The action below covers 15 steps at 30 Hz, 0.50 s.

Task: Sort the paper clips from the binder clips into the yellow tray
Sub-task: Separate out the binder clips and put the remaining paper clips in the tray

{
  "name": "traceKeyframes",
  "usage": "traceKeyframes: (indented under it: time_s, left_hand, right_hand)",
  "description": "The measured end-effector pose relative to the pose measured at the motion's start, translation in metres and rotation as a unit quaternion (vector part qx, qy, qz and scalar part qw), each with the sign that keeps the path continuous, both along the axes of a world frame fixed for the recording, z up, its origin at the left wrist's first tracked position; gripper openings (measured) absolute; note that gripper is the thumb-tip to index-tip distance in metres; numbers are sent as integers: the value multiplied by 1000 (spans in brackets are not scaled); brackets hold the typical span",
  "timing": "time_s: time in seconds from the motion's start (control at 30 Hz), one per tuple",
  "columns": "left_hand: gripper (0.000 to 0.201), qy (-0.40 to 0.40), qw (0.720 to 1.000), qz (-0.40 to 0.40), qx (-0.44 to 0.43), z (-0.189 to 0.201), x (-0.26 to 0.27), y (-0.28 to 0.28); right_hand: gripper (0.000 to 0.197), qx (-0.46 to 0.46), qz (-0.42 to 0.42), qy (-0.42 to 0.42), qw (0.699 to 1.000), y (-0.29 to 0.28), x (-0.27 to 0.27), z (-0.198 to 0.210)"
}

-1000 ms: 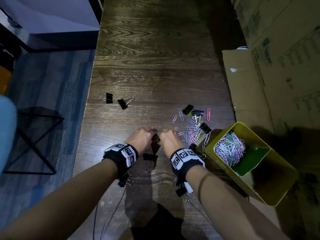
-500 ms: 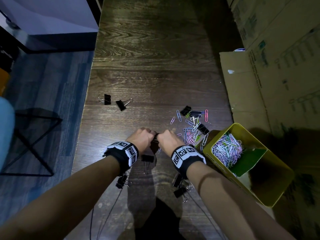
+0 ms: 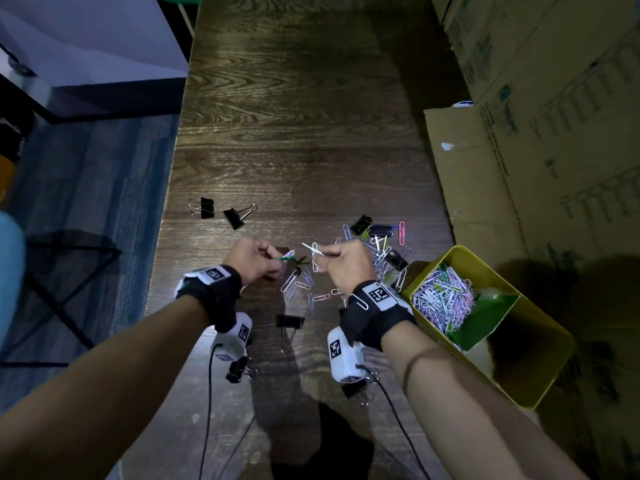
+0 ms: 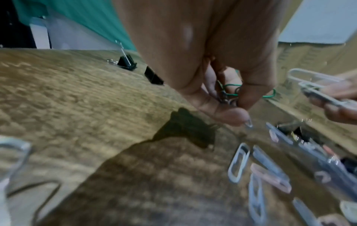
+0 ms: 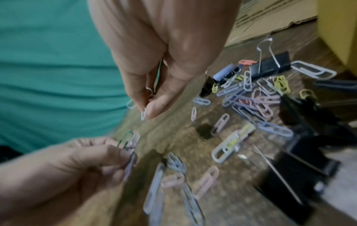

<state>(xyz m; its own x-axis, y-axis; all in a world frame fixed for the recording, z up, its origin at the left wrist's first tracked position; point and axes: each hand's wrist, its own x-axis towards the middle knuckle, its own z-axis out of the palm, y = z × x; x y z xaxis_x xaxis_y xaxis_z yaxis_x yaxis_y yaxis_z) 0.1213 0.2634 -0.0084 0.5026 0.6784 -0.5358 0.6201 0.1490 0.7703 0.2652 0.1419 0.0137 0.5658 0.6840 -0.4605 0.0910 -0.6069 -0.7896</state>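
Hands (image 3: 294, 261) apart above table (image 3: 294, 116), each pinching paper clips (image 3: 313, 252).

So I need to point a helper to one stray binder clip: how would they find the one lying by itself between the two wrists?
Start at the yellow tray on the right of the wooden table, then look left past the right hand. Between the wrists lies a black binder clip. It sits alone, handles pointing toward the person, nearer than the scattered paper clips.

Pinching pale paper clips (image 5: 144, 105) in right hand (image 5: 160, 64); left hand (image 5: 63, 172) gripping green clip (image 5: 125, 139) over counter (image 5: 241, 206).
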Motion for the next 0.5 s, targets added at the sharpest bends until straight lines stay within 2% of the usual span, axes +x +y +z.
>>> traceKeyframes:
  time_s: [0.1, 0.3, 0.4, 0.5]
  left_hand:
    - [19, -92, 993, 45, -50, 25, 20, -2]
    - [23, -226, 968, -20, -111, 89, 96, -43]
    - [20, -229, 960, -87, -133, 106, 135, -80]
    - [15, -182, 962, -159, -126, 106, 163, -120]
  right_hand:
    - [25, 67, -62, 38, 995, -13, 16, 27]
    - [23, 186, -198, 54, 961, -74, 65, 88]
    - [17, 170, -244, 15, 955, -111, 89, 98]
    - [22, 107, -270, -54, 955, -141, 104, 93]
